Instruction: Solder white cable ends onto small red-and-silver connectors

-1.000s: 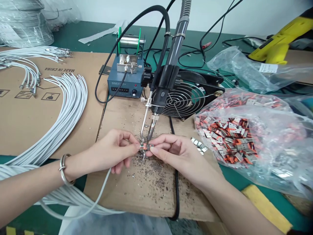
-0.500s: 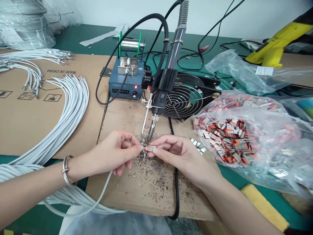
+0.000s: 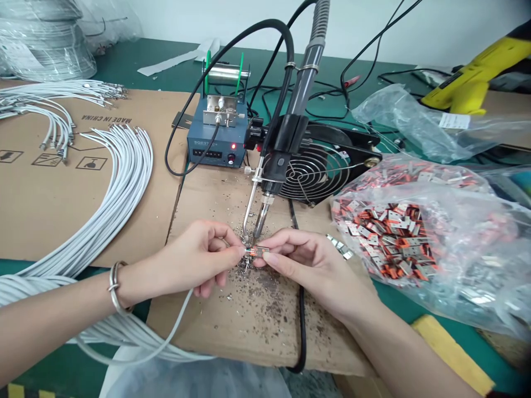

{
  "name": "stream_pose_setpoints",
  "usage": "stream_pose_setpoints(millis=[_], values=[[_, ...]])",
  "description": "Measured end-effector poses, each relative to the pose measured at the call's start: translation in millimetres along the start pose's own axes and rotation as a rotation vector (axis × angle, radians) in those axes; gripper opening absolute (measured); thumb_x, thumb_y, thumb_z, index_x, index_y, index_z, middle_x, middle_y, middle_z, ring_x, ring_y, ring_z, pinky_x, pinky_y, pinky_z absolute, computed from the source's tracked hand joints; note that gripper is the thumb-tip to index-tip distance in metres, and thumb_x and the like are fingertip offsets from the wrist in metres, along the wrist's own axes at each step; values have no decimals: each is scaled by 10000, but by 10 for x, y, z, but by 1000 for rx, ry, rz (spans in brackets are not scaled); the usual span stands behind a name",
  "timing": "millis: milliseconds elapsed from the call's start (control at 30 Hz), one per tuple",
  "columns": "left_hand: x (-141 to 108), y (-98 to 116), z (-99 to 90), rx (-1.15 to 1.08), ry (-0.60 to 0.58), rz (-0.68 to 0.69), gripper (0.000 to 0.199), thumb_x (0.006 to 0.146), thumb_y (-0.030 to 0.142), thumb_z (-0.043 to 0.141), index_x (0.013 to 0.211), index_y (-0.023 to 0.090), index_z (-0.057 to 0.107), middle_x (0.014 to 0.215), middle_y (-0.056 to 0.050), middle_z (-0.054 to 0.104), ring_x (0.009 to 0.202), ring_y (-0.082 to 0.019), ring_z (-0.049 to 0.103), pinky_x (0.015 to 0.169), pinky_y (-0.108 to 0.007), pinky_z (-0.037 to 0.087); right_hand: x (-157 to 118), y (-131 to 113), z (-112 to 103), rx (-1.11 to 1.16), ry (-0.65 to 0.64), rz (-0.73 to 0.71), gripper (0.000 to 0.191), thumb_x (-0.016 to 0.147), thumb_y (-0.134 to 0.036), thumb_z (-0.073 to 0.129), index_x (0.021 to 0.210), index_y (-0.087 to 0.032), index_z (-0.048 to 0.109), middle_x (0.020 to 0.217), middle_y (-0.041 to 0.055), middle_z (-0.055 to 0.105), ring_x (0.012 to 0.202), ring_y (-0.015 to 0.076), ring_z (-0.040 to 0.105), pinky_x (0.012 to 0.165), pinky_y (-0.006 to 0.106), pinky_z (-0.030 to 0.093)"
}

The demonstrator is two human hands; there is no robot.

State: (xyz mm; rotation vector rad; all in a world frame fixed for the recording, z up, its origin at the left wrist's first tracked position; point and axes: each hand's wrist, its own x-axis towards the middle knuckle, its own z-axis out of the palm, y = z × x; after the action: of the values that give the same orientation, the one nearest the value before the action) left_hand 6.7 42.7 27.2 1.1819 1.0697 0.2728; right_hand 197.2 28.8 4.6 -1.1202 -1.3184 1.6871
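Observation:
Between thumb and fingers, my left hand (image 3: 211,254) pinches the end of a white cable (image 3: 181,313), which runs down from under the hand to a bundle at the left. My right hand (image 3: 301,257) grips a small USB connector (image 3: 259,252) with a metal shell and orange plastic. The cable's thin wires meet the connector's orange end. Just above that joint is the tip of a soldering iron (image 3: 260,220), clamped in a stand, with a thin metal solder feed tube (image 3: 250,209) beside it. Whether the tip touches the connector I cannot tell.
A blue solder feeder (image 3: 215,145) carrying a solder spool (image 3: 224,75) stands behind, beside a black fan (image 3: 311,174). Plastic bags of orange connectors (image 3: 398,237) lie at right, near a yellow sponge (image 3: 452,354). White cables (image 3: 128,182) cover the left cardboard. Solder specks (image 3: 265,309) litter the board.
The view has shifted slightly, so everything sits a little differently in the frame. Both hands keep their hold on the cable and the connector under the iron.

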Motion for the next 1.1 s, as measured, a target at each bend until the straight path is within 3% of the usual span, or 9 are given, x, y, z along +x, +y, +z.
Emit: stream_pose_setpoints(millis=[333,733,1100], values=[[50,-8,-2,9,-2,-40,168,814,325,512,765,165,499,429,76,520,265,-50,436,259,-103,314,9,-23,23,2,40,50,79,691,-215,702,755,-182,669,687,22,712,641,118,654,591,189,489],[58,-26,-41,33,22,12,170,813,310,520,759,151,540,430,64,540,308,-51,467,311,-109,339,33,14,16,82,26,31,82,696,-195,701,773,-192,674,695,-11,708,648,80,650,609,135,479],[40,25,-25,46,26,5,178,822,315,517,746,156,538,412,74,518,292,-35,421,302,-99,302,34,36,-16,97,28,44,115,705,-232,710,803,-187,670,678,7,714,620,90,636,562,155,459]])
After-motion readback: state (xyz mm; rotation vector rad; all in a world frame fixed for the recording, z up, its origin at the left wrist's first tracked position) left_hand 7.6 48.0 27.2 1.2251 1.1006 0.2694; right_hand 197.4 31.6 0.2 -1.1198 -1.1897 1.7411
